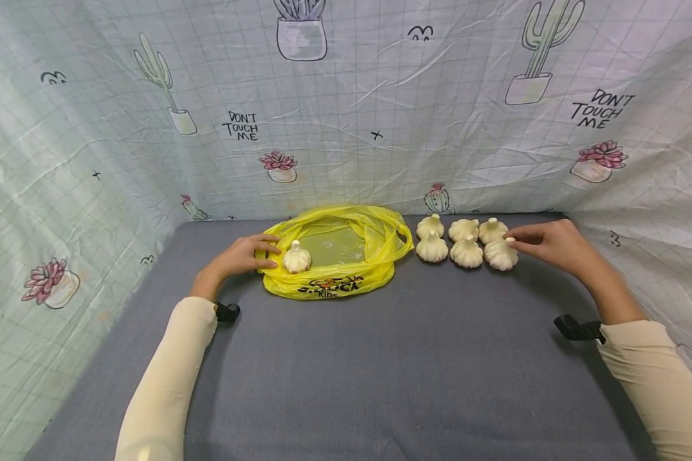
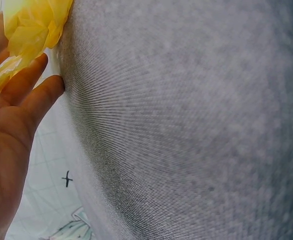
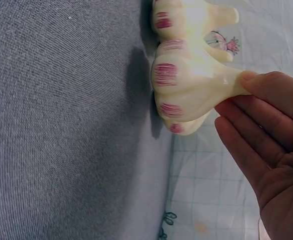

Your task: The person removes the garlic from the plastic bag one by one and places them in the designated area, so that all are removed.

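Note:
A yellow plastic bag (image 1: 346, 282) lies with its mouth spread on the grey table, and one garlic bulb (image 1: 296, 258) sits inside at its left. My left hand (image 1: 247, 255) holds the bag's left edge; in the left wrist view, yellow plastic (image 2: 34, 30) hangs among the fingers. To the right of the bag, several garlic bulbs (image 1: 466, 251) stand in two rows, stems up. My right hand (image 1: 559, 243) pinches the stem of the front-row bulb at the right end (image 1: 501, 255). The right wrist view shows thumb and finger on that bulb's stem (image 3: 196, 87), with purple streaks on its base.
The grey tablecloth (image 1: 375, 371) stretches in front of the bag and bulbs. A hanging cloth printed with cacti (image 1: 346, 128) stands behind the table and along its sides. Each wrist wears a black strap with a small device (image 1: 576, 328).

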A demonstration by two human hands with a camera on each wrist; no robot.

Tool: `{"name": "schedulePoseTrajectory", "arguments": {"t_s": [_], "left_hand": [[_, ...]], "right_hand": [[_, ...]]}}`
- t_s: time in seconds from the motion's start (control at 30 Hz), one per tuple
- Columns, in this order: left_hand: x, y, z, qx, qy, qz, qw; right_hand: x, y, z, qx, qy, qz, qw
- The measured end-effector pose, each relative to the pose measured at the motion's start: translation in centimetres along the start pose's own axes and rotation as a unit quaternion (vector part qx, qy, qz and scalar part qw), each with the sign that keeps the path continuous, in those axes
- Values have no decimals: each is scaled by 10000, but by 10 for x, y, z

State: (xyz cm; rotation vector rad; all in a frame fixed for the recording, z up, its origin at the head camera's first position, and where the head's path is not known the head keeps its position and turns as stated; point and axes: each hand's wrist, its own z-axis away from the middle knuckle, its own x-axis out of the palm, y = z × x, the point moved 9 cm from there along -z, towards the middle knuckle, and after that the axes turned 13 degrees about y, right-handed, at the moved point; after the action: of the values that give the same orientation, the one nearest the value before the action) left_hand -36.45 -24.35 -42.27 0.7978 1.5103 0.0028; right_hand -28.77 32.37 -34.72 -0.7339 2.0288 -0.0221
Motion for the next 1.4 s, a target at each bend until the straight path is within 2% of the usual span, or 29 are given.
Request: {"name": "schedulePoseTrajectory", "arguments": {"t_s": [0.4, 0.7, 0.87, 0.97, 1.13, 1.3, 1.4], "left_hand": [[1, -3, -1, -56, -23, 47, 10000], [0, -3, -3, -9, -20, 32, 10000], [0, -3, -3, 14, 8, 34, 10000], [0, -2, -3, 88, 45, 1, 10000], [-1, -1, -2, 107, 75, -2, 9999], [-1, -1, -1, 53, 76, 34, 10000], [-1, -1, 0, 29, 42, 30, 10000]], "right_hand": [[19, 7, -6, 243, -283, -6, 9993], [19, 4, -8, 172, -323, -26, 9993], [11, -1, -12, 269, -121, -183, 9994], [5, -9, -16, 334, -29, -207, 9992], [5, -33, -23, 198, -62, -361, 9991], [16, -65, -31, -256, -69, -658, 9975], [26, -85, -35, -576, -207, -840, 9946]]}}
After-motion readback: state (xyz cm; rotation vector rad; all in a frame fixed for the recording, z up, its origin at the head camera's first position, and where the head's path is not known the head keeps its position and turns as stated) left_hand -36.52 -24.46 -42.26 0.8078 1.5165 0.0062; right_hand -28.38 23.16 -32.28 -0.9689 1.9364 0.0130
